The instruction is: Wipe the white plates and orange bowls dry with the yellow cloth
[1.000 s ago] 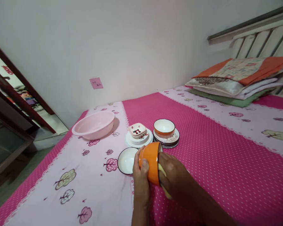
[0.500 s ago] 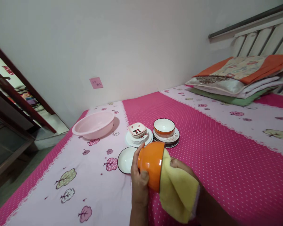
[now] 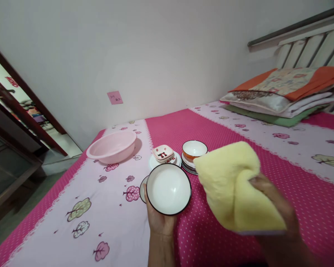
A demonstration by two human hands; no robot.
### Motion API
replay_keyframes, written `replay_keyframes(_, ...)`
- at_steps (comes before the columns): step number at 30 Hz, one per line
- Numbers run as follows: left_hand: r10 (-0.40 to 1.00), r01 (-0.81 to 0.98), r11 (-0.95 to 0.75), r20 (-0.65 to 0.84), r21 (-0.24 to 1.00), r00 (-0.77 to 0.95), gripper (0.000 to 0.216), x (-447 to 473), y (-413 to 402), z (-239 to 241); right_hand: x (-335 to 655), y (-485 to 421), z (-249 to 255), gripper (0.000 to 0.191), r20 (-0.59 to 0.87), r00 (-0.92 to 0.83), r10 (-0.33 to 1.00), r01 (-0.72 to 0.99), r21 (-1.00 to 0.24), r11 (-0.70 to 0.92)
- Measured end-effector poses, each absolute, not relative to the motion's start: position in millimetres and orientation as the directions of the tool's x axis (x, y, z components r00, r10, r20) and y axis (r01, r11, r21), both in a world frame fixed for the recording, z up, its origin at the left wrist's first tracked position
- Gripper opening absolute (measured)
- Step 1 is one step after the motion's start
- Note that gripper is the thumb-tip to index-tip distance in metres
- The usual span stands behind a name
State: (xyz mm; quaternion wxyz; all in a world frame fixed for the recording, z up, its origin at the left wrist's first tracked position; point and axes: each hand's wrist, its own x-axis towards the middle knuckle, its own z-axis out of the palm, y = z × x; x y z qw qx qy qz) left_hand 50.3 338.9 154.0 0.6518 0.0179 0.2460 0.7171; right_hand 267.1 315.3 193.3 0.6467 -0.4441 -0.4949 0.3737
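My left hand grips a bowl from below, its white inside with a dark rim turned toward me. To the right, my right hand is closed on a yellow cloth, which it lifts clear of the bowl. Behind the held bowl lies a white dish, mostly hidden. Farther back stand a stack of white plates with a small patterned square dish on top, and an orange bowl on a stack of patterned plates.
All of this sits on a bed with a pink patterned sheet. A pink plastic basin rests at the back left near the wall. Folded bedding is piled at the headboard on the right. The bed's left edge drops to the floor by a doorway.
The bowl has turned from showing its orange outside to showing its white inside. The right hand has pulled the yellow cloth out and away to the right and upward.
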Motion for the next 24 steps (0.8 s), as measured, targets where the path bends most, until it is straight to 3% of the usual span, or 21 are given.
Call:
replay_keyframes(1, 0.944, -0.933, -0.019, -0.300, 0.360, -0.135, 0.050, 50.5, 339.4, 153.2, 258.1, 311.3, 198.2, 0.035, 0.297, 0.254, 0.920, -0.016, -0.950, 0.311)
replay_keyframes(3, 0.948, -0.946, 0.000, -0.302, 0.323, -0.103, 0.050, 50.9, 340.7, 152.5, 242.0, 308.1, 204.0, 0.025, 0.471, 0.240, 0.849, 0.206, -0.879, 0.430)
replay_keyframes(6, 0.960, -0.947, 0.059, -0.279, 0.316, -0.034, 0.055, 52.3, 342.5, 153.8, 227.6, 313.5, 203.9, 0.030, 0.810, -0.019, 0.586, 0.519, -0.493, 0.698)
replay_keyframes(8, 0.970, -0.930, 0.100, -0.243, 0.355, 0.012, 0.058, 54.2, 342.6, 155.5, 222.2, 318.9, 201.2, 0.038, 0.854, -0.215, 0.475, 0.575, -0.282, 0.768)
replay_keyframes(10, 0.979, -0.912, 0.130, -0.194, 0.390, 0.057, 0.060, 56.7, 341.6, 157.4, 217.1, 322.3, 198.7, 0.044, 0.822, -0.334, 0.462, 0.596, -0.195, 0.779)
replay_keyframes(17, 0.983, -0.861, 0.163, -0.157, 0.481, 0.098, 0.051, 64.3, 336.4, 159.5, 199.2, 332.4, 180.8, 0.042, 0.741, -0.454, 0.495, 0.649, -0.105, 0.753)
replay_keyframes(22, 0.999, -0.708, -0.022, -0.017, 0.705, -0.049, 0.049, 66.0, 333.9, 157.6, 192.6, 343.9, 156.8, 0.030, 0.663, -0.394, 0.637, 0.721, -0.206, 0.661)
replay_keyframes(24, 0.992, -0.652, -0.098, 0.019, 0.751, -0.127, 0.050, 64.4, 333.1, 155.9, 190.4, 345.5, 152.6, 0.025, 0.624, -0.354, 0.696, 0.709, -0.307, 0.635)
